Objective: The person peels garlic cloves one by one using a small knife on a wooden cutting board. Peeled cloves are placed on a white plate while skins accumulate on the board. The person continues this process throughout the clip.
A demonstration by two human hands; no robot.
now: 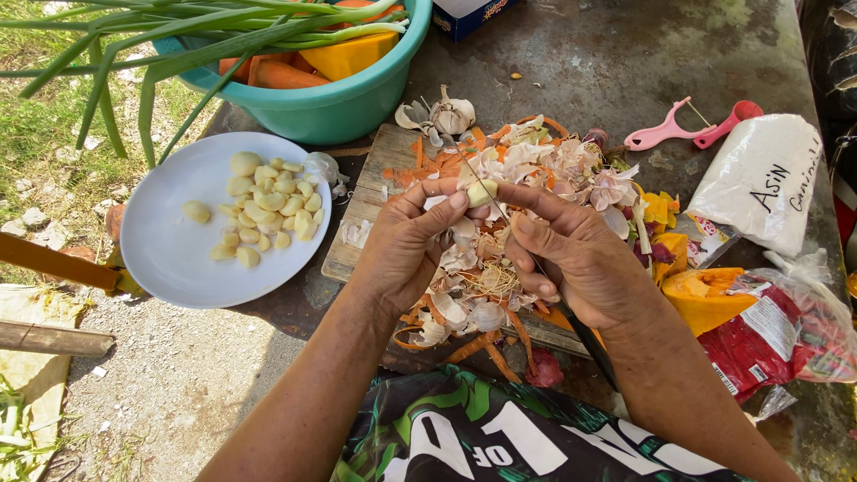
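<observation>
My left hand [406, 245] pinches a pale garlic clove [481, 191] between thumb and fingertips. My right hand [580, 254] grips a thin-bladed knife [473, 174], its thumb against the clove and the blade's tip pointing up and left past it. Both hands hover over a wooden cutting board [368, 201] heaped with garlic skins and orange carrot peelings [527, 165]. A white plate [170, 254] to the left holds several peeled garlic cloves [268, 201].
A teal bowl [339, 103] with carrots, squash and green onions stands behind the board. A pink peeler [665, 134], a white bag [759, 178], squash pieces [705, 295] and red plastic packets [768, 344] lie at the right on the dark table. Ground lies beyond the left edge.
</observation>
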